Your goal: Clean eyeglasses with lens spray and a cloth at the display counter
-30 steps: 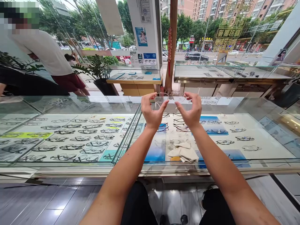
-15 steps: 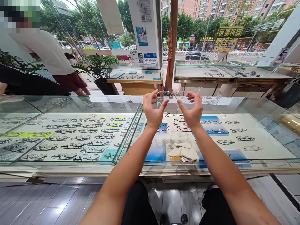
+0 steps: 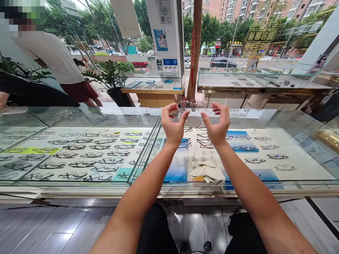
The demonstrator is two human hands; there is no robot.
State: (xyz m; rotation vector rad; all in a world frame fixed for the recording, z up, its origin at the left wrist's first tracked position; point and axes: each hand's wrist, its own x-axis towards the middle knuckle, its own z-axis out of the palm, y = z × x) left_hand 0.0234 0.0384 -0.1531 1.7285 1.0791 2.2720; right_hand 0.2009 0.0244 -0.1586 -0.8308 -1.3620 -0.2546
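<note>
**A:** What did the hands have hold of?

**B:** The left hand [image 3: 173, 125] was half curled, with thumb and forefinger pinched on the left lens of a pair of glasses [image 3: 194, 105]. The right hand [image 3: 217, 125] mirrored it, thumb and forefinger closed on the right end and the other fingers loosely bent.

**A:** Where were the glasses?

**B:** They were held level in the air between both hands, arms stretched out, over the far edge of a glass case [image 3: 79, 118]. They were thin-rimmed with clear lenses.

**A:** What lay under the hands?

**B:** Inside the case, below the wrists, a crumpled pale cloth [image 3: 208, 169] lay on a white and blue lining. Rows of frames [image 3: 87, 155] filled the compartment to the left, and more sat spaced out to the right.

**A:** And farther off?

**B:** A person [image 3: 53, 60] in a white top stood at the far left behind the case, near a potted plant [image 3: 111, 76].
</note>
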